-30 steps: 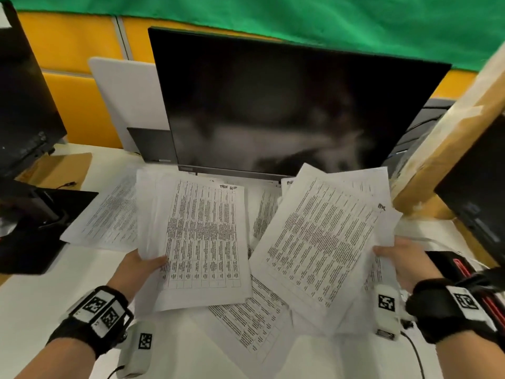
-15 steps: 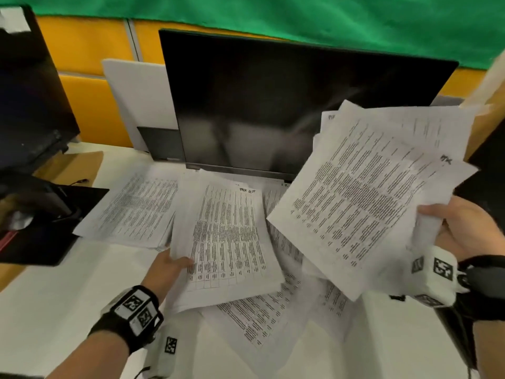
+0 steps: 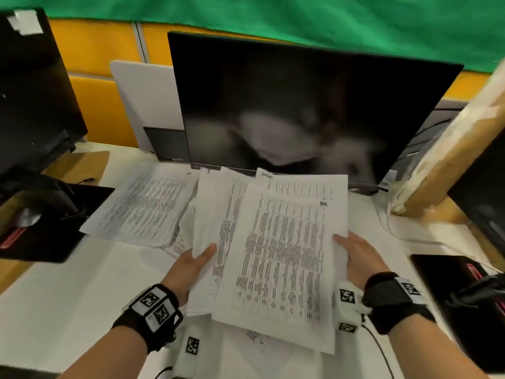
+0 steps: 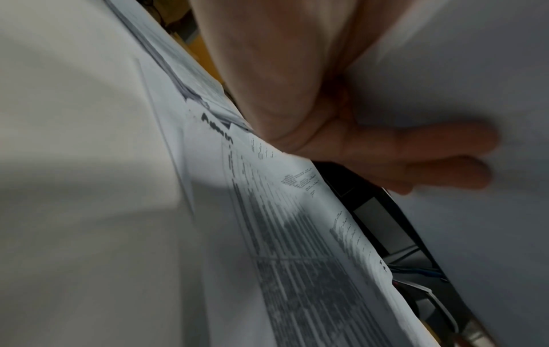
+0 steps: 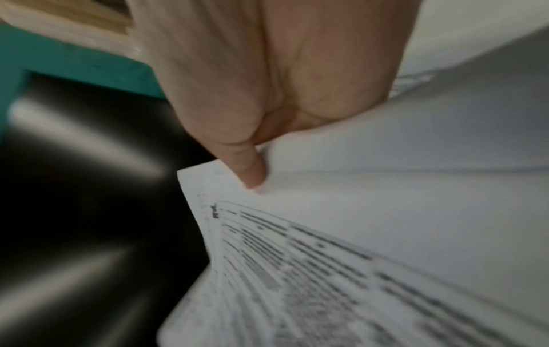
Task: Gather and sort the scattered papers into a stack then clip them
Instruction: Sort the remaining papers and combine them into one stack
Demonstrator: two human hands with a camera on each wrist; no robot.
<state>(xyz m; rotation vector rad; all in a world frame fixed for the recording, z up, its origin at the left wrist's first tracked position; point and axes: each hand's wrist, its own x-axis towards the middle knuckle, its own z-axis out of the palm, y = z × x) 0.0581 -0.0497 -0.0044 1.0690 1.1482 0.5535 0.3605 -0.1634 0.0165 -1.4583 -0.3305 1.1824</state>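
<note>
Left hand and right hand each clasp one side edge of the gathered papers, thumbs on top, likely to square them into a stack above the worktop | loose sheets lie left, ungathered | printed tables too blurred to read | no clip visible

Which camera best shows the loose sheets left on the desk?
Head view: the loose sheets lie flat left of the held stack. Left wrist view shows blurred printed pages edge-on; right wrist view shows only held paper.
</note>
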